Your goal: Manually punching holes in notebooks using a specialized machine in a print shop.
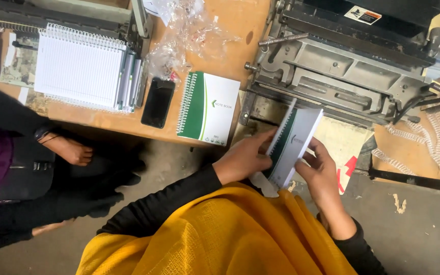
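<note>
Beyond both hands, machine: a grey metal binding press (342,71) fills the far side, its front edge just past the held notebook's top.
Surface: an orange-brown wooden surface (230,30) runs off to the left of the left hand and carries the stacks and loose items.
Open pad stack: a pile of wire-bound lined pads (82,69) lies well to the left of the left hand, on the far part of the surface.
Finished notebook: a green-and-white spiral notebook (209,108) lies flat just left of the left hand, near the surface's edge.
Held notebook: a white-and-green notebook (294,145) stands tilted between the two hands, its top end toward the press.
Left hand (243,160): its grip is closed on the held notebook's left edge, fingers laid along the binding side.
Right hand (322,175): its grip clasps the same notebook from the right, thumb on the white cover.
Phone: a black phone (158,102) lies face up left of the finished notebook.
Wire coils: loose white binding coils (408,147) lie to the right of the right hand.
Plastic wrap: crumpled clear plastic (184,35) sits far left of the press.
</note>
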